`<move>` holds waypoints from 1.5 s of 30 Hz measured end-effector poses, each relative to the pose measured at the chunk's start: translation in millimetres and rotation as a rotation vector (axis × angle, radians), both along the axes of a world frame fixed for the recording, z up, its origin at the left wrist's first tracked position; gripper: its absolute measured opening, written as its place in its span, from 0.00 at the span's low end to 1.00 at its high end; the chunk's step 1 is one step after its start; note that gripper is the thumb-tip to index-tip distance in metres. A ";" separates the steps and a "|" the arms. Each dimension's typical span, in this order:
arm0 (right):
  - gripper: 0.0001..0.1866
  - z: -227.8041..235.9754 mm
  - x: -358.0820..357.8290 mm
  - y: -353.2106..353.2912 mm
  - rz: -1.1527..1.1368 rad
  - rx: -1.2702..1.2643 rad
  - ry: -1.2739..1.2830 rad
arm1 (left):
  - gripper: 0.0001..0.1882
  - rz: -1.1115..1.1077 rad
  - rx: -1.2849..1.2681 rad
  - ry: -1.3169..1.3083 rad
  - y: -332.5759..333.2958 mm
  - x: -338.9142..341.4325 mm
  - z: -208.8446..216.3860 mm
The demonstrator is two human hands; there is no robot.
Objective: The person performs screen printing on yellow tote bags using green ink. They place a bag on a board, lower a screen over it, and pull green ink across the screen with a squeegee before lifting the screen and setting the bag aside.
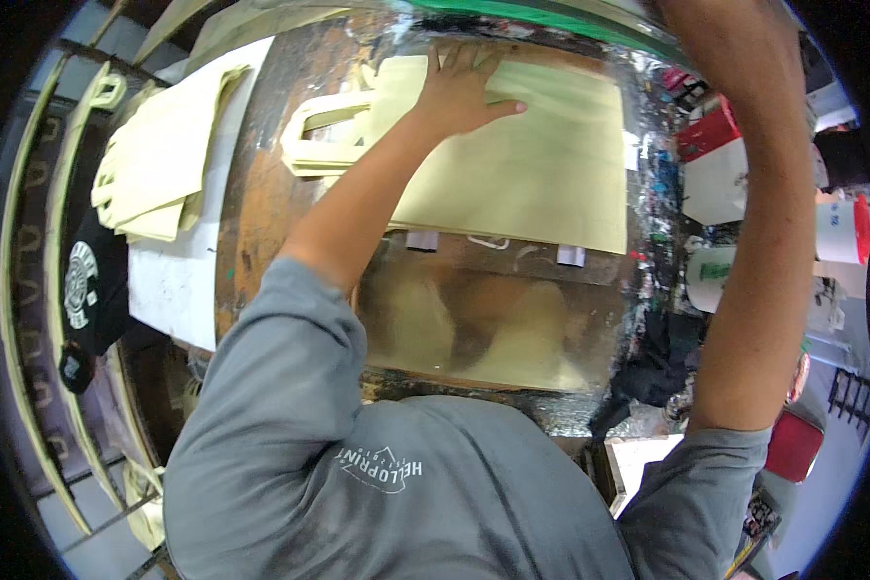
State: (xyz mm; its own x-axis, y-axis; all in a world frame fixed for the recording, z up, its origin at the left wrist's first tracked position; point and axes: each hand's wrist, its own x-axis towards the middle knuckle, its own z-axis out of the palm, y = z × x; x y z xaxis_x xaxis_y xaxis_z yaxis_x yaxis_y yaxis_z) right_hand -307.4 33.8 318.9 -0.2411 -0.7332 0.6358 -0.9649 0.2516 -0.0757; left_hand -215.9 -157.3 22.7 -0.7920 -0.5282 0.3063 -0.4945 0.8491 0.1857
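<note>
A pale yellow tote bag (532, 164) lies flat on the worn wooden table (261, 184), its looped handle (300, 145) pointing left. My left hand (462, 92) rests palm down on the bag's upper left part, fingers spread and thumb stretched to the right. My right arm is raised along the right side. Only the base of my right hand (730, 39) shows at the top edge; its fingers are out of the picture, so whether it holds anything is hidden.
More yellow bags (164, 159) are piled on a white board (179, 280) at left. A clear sheet (474, 338) lies nearest my body. A green-edged frame (570, 19) crosses the far side. Tubs (715, 179) and a black cloth (652, 372) are at right.
</note>
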 end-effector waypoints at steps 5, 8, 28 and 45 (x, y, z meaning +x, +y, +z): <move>0.38 0.7 -6.8 6.5 -0.015 0.063 -0.131 | 0.25 -0.286 0.186 -0.093 44.7 167.8 17.1; 0.38 -8.1 -8.3 1.0 -0.017 -0.038 0.055 | 0.27 -0.341 0.041 -0.119 64.5 213.7 8.7; 0.40 -33.9 -23.9 28.4 0.024 0.111 0.150 | 0.45 -0.127 1.069 0.867 86.1 185.7 130.3; 0.26 -185.9 28.4 114.3 0.091 0.516 -0.109 | 0.68 0.230 0.370 0.463 158.3 216.3 -25.6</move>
